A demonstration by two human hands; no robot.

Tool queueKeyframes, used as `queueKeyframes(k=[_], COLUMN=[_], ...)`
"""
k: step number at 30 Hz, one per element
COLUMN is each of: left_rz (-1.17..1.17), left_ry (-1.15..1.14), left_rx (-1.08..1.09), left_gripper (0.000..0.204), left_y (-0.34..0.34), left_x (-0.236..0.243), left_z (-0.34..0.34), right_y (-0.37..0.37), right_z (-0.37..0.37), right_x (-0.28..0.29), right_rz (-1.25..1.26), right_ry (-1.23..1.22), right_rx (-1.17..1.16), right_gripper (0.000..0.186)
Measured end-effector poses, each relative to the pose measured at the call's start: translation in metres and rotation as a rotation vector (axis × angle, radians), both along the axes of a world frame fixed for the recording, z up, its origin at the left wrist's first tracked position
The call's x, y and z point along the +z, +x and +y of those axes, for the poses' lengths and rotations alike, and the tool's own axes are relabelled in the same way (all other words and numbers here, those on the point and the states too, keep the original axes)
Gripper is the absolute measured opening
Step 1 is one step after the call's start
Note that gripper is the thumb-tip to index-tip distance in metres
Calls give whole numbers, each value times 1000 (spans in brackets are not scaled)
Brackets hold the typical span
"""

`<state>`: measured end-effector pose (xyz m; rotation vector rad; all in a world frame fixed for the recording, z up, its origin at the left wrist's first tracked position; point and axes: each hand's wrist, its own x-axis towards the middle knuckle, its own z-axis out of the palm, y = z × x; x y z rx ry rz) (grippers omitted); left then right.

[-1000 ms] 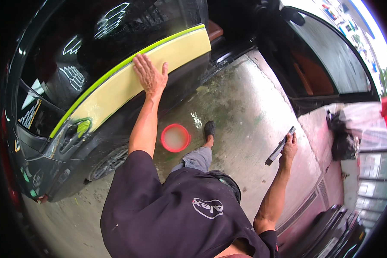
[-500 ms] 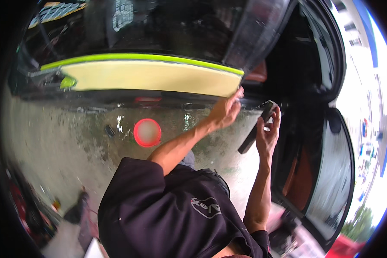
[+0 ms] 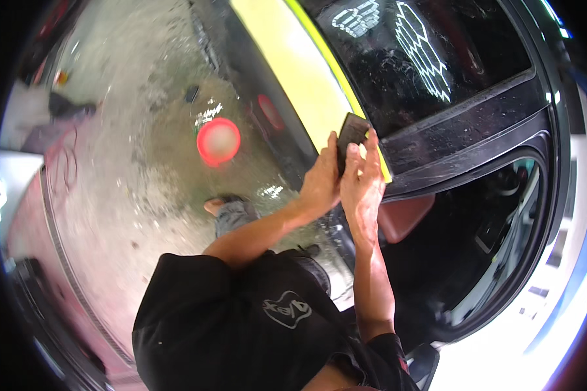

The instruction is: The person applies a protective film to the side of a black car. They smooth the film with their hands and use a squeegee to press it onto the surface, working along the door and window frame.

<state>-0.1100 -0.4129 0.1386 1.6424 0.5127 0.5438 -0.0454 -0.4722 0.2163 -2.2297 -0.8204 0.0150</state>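
Observation:
A long dark sanding block (image 3: 351, 130) lies at the end of the car's pale yellow panel (image 3: 293, 65), beside the open doorway. My right hand (image 3: 364, 186) grips the block from above, its thumb and fingers along the sides. Against the block's left side is my left hand (image 3: 323, 181), with its fingers bent at the edge and partly hidden. A lime-green strip (image 3: 329, 58) borders the panel under the dark window. The block's underside cannot be seen.
A red bucket (image 3: 218, 142) of cloudy liquid stands on the wet concrete floor (image 3: 137, 169) to my left. Near it lies a small dark object (image 3: 192, 94). A brown seat (image 3: 407, 218) shows through the doorway. My foot (image 3: 213, 206) is below the bucket.
My view has turned toward the doorway. The block has moved from beside the doorway onto the panel's end. My left hand has come together with my right at the block.

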Motion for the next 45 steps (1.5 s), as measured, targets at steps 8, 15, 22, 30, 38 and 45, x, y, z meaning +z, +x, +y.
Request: queueKeyframes(k=[8,15,22,30,38,45], left_rz=[3,182,168,207,193,129], left_ry=[85,84,123,154,271,234], left_rx=[708,869,963,1023,1093,1020], left_gripper=[73,67,56,52,52,55], left_y=[30,89,132,139,151,152], left_x=[-21,4,-3,2,4,-10], left_z=[-89,-104,-125,-123,-8,-10], right_y=[114,238,255,258,247,241], right_z=[-92,-67,-62,-59,-57,-56], right_x=[109,181,177,172,174,175], right_rz=[-718,-1377,-1413,-1389,-1387,-1380], right_ry=[91,30,62,114,101,34], right_rx=[462,519,535,482,452,416], right_gripper=[44,40,41,43,45,48])
